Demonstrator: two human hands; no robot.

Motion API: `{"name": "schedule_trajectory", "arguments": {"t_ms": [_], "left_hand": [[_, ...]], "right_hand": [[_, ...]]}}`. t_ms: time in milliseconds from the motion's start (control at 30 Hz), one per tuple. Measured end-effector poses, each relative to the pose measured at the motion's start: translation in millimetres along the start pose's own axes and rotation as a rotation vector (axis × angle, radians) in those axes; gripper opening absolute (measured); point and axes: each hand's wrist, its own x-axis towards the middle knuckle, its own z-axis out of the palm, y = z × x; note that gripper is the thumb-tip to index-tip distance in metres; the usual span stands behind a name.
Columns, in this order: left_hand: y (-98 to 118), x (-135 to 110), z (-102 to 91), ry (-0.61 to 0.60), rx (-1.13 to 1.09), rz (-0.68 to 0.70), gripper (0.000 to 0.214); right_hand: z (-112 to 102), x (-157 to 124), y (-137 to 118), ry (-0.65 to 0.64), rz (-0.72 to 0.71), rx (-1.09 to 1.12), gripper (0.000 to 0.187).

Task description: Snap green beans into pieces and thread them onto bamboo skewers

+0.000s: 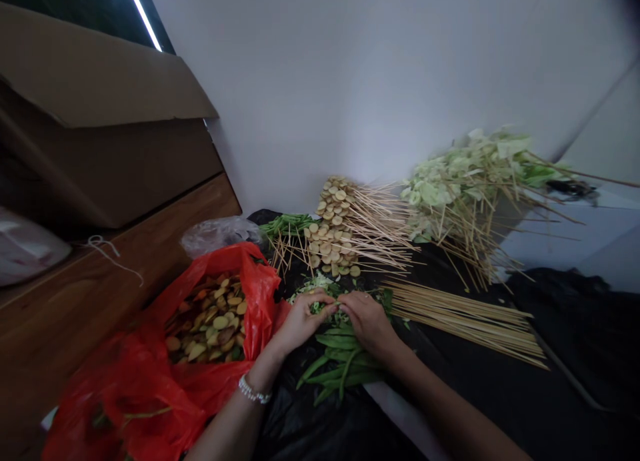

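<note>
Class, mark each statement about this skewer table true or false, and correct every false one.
1. The red plastic bag holds yellowish sliced pieces. True.
2. The bundle of bare wooden skewers lies to the left of the left hand. False: it lies to the right of the right hand.
3. A white beaded bracelet sits on the left wrist. True.
4. The long green beans lie on the brown cardboard box. False: they lie on black sheeting, just below both hands.
</note>
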Motion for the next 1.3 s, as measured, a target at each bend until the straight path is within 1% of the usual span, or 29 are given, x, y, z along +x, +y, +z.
{"name": "schedule_trajectory", "arguments": {"t_ms": [100, 167, 300, 400, 500, 600, 667, 733, 800, 900, 967, 1033, 1100, 1133, 1200, 1300], "left_hand": [[1, -1, 3.1, 0.051, -0.156, -0.059, 0.028], [-1, -2, 6.2, 0.076, -0.291, -0.137, 0.03], [-7, 0, 7.1, 0.159, -0.597, -0.323, 0.037], [-8, 4, 1.1, 0.266, -0.813, -0.344, 0.038], [-7, 8, -3.0, 0.323, -0.988, -0.347, 0.038], [-5, 9, -0.6, 0.323, -1.107, -0.36, 0.034], [-5, 8, 1.5, 0.331, -1.171, -0.384, 0.031], [-5, 8, 1.0, 0.333, -1.24, -0.432, 0.026], [-6, 9, -2.8, 0.345, -1.327, -0.474, 0.019], [-8, 10, -10.1, 0.385, -1.453, -0.486, 0.013], [-9, 11, -11.7, 0.387, -1.463, -0.486, 0.012], [-9, 10, -9.0, 0.349, -1.404, -0.489, 0.012], [-9, 9, -3.0, 0.29, -1.309, -0.469, 0.02], [-9, 8, 0.5, 0.26, -1.255, -0.443, 0.027], [-9, 5, 7.1, 0.197, -1.136, -0.393, 0.036], [-9, 0, 12.8, 0.132, -0.994, -0.387, 0.036]], "right_hand": [[0, 2, -4, 0.09, 0.072, 0.133, 0.018], [-2, 4, -8, 0.119, 0.104, 0.185, 0.016], [-9, 8, -12, 0.156, 0.171, 0.188, 0.017], [-12, 8, -13, 0.142, 0.192, 0.185, 0.017], [-6, 3, -18, 0.036, 0.077, 0.078, 0.013], [5, -3, -27, -0.122, -0.065, -0.105, 0.015], [9, -5, -33, -0.217, -0.125, -0.203, 0.012], [11, -6, -36, -0.273, -0.166, -0.255, 0.009], [9, -6, -38, -0.275, -0.206, -0.244, 0.01], [3, -6, -37, -0.182, -0.226, -0.16, 0.014], [0, -6, -34, -0.069, -0.198, -0.118, 0.015], [-2, -4, -30, 0.047, -0.137, -0.1, 0.015], [-2, -3, -26, 0.125, -0.062, -0.106, 0.016], [-2, -2, -24, 0.138, -0.03, -0.116, 0.017], [-2, -1, -21, 0.126, 0.006, -0.139, 0.019], [0, -2, -20, 0.063, 0.021, -0.161, 0.019]]}}
